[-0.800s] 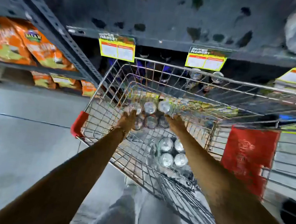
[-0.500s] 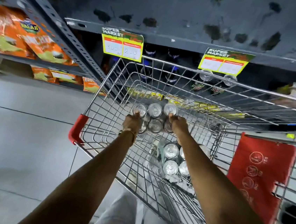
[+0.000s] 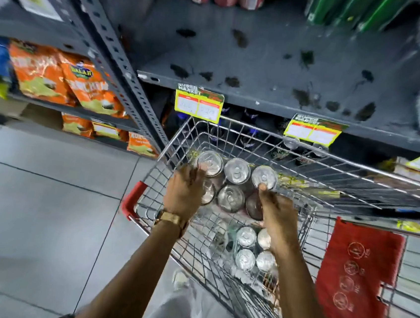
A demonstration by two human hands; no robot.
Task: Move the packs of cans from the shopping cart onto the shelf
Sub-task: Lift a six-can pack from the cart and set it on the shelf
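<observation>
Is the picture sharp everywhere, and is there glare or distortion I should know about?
Head view: the can tops of the held pack catch bright glare; the shelf upright bows from wide-angle distortion; the edges, such as the chip bags and price tags, are soft, the print unreadable.

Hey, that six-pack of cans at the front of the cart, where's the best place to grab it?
Take the six-pack by its two short ends, reaching down from above. It stands upright, three cans wide, so the left hand and right hand can clamp opposite sides and lift straight up.
</observation>
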